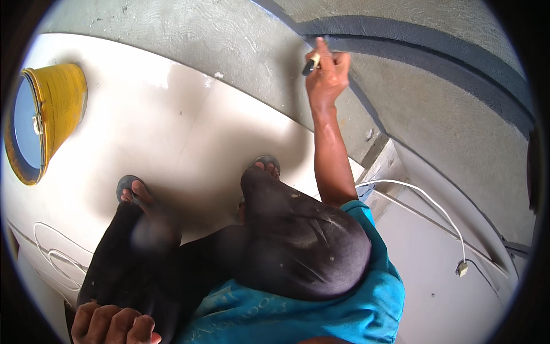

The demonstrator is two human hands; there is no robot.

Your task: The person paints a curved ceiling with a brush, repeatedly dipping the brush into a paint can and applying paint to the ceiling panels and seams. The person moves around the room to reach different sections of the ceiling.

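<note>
My right hand [327,80] reaches up to the wall, its fingers closed round a small paintbrush. The brush's black-and-cream handle [311,65] sticks out beside the fingers; the bristle end is mostly hidden at the fingertips. It is at a dark grey painted band [401,49] that runs along the grey plastered wall [435,94]. At the lower left, my left hand [114,325] is curled near my leg, knuckles up. Its palm is hidden, so whether anything is in it does not show.
A yellow bucket [62,97] of light grey-blue liquid stands on the cream surface [189,123] under my sandalled feet. White cable [51,255] loops at the left. Another white cord [438,206] with a plug [462,268] hangs over a ledge to the right.
</note>
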